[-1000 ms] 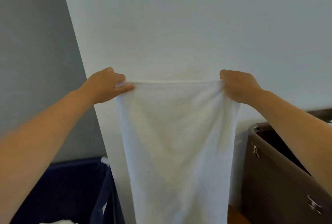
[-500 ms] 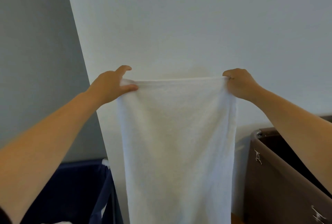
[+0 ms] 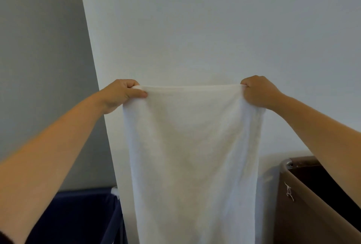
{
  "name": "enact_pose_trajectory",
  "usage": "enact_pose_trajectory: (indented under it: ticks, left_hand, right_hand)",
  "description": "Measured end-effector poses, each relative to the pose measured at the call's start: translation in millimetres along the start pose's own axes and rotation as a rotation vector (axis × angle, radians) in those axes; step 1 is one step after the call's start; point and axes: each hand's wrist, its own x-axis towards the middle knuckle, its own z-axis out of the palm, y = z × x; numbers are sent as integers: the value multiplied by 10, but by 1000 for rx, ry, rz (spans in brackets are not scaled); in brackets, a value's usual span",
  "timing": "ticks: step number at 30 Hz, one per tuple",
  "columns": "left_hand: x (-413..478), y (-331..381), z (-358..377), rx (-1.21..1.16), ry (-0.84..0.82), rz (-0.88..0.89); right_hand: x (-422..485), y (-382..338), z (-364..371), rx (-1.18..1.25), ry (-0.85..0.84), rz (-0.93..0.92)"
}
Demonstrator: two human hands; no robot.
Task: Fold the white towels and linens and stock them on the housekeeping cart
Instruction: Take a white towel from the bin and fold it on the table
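A white towel (image 3: 192,155) hangs straight down in front of me, stretched flat between both raised hands, and its lower end runs out of the frame. My left hand (image 3: 121,95) pinches the top left corner, thumb laid over the front of the cloth. My right hand (image 3: 257,92) grips the top right corner with curled fingers. The top edge is pulled taut and level between them.
A white wall (image 3: 195,28) stands right behind the towel, with a grey wall (image 3: 39,67) to the left. A dark blue fabric bin (image 3: 84,216) sits at lower left. A brown cart bin (image 3: 304,204) with a dark inside stands at lower right.
The left hand's raised finger has curled back onto the towel corner. Both hands hold the towel at about the same height, its top edge a little more taut.
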Motion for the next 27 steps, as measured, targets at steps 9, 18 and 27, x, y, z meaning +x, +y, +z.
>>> enact_pose_trajectory:
  ticks: [9, 18, 27]
  left_hand:
    - [-93, 6, 58, -208, -126, -53]
    - [-120, -50, -86, 57, -168, -106]
    - [-53, -107, -189, 255, -348, -92]
  right_hand:
    - [58, -35, 35, 6, -3, -12]
    - [-43, -117, -26, 44, -52, -172]
    - [-158, -209, -19, -661, -215, -265]
